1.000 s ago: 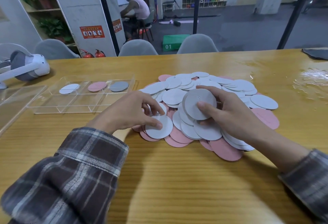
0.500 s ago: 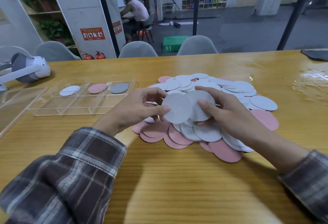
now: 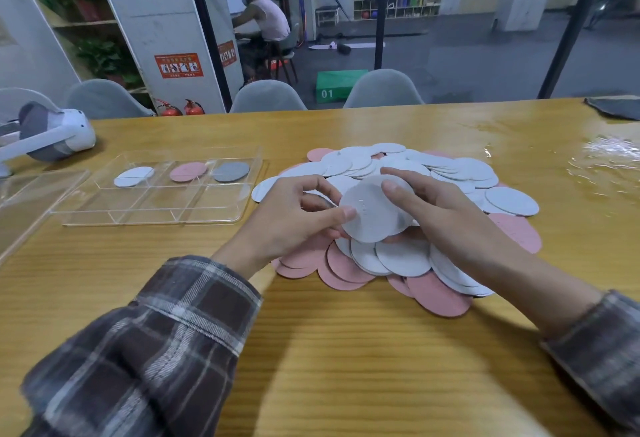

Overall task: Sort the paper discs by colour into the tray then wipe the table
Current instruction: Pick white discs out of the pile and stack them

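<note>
**Both hands on one white disc above the pile**

The left hand [image 3: 294,218] and the right hand [image 3: 446,218] meet over the near side of the pile [image 3: 433,173] of white and pink discs, and both pinch the same white disc [image 3: 372,214]. It is lifted and tilted toward the camera. The left thumb presses its left edge, the right thumb its upper face, and the other fingers curl behind it. Whether more discs sit behind it in the right hand cannot be told.

The tray [image 3: 156,218] lies to the left of the pile, apart from it, on the wooden table [image 3: 346,350]. Its back row holds a pale disc [image 3: 133,176], a pink disc [image 3: 188,172] and a grey disc [image 3: 231,171], one per compartment. The left forearm in its checked sleeve [image 3: 166,332] lies between the camera and the tray's near right corner.

A clear lid [image 3: 27,201] rests just left of the tray, with a headset [image 3: 52,135] behind it. At the far right are a shiny patch [image 3: 609,156], either wet or film, and a dark cloth [image 3: 616,107].
</note>
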The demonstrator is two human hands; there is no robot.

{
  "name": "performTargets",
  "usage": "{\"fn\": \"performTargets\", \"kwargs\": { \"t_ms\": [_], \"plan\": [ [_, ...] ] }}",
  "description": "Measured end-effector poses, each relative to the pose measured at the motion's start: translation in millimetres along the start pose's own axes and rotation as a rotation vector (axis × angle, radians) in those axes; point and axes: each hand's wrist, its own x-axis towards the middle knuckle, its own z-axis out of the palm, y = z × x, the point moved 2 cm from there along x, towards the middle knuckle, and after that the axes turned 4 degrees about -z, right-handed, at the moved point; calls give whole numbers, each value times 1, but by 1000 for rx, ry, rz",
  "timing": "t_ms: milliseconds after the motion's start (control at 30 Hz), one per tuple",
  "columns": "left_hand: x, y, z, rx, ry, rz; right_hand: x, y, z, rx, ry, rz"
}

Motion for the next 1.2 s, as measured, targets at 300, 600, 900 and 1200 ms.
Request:
{"fn": "performTargets", "kwargs": {
  "t_ms": [300,600,900,1200],
  "plan": [
    [3,-5,8,-2,88,57,2,8,-4,-227,-41,-57],
    [4,-6,8,56,83,111,2,9,-2,-252,-69,-91],
    [12,-17,-47,647,327,134,7,12,-14,-367,46,-154],
    [12,-22,-52,737,238,-1,7,13,-13,-369,50,-160]
  ]
}}
